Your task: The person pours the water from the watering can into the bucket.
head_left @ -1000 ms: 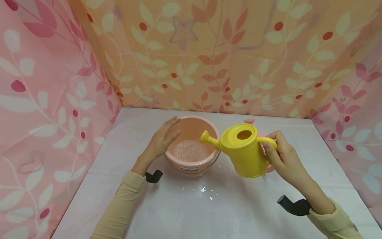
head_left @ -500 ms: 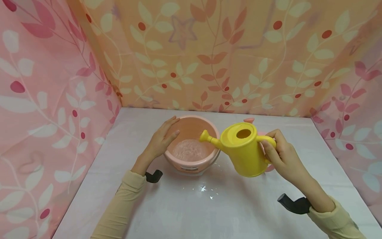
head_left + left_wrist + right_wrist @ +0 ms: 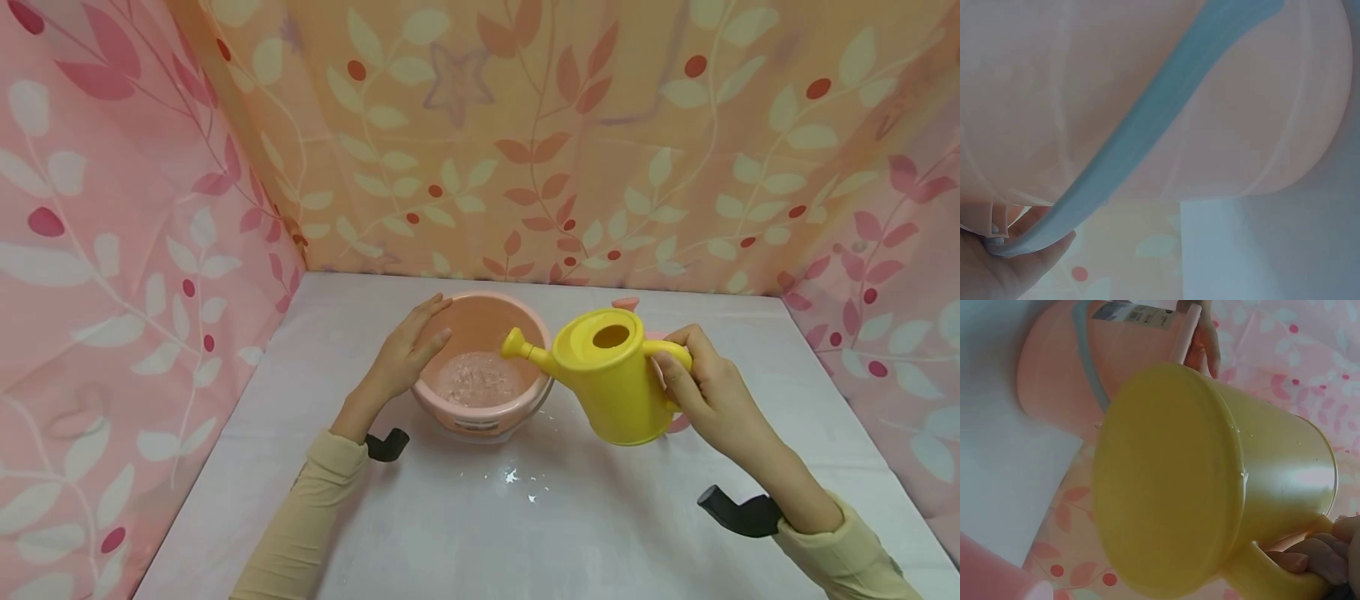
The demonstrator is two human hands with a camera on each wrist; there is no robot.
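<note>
A pink bucket (image 3: 491, 321) stands on the white table with rippled water (image 3: 474, 382) in its bottom. My left hand (image 3: 401, 354) rests on its left rim, fingers fairly straight and the thumb over the inside. The left wrist view has the bucket's grey-blue handle (image 3: 1141, 134) hanging along the outer wall, beside my fingers. My right hand (image 3: 716, 392) grips a yellow watering can (image 3: 626, 400) by its handle, holding it up right of the bucket. Its spout head points over the bucket's right rim; any stream is too faint to make out.
A pink object with a flared tip (image 3: 626, 304) stands behind the yellow can, mostly hidden. Water drops (image 3: 512, 475) lie on the table (image 3: 420, 533) before the bucket. Patterned cloth walls (image 3: 525, 167) enclose the back and sides.
My right hand and the yellow watering can have shifted very slightly left. The ripples in the bucket's water look different. My left hand stays where it was.
</note>
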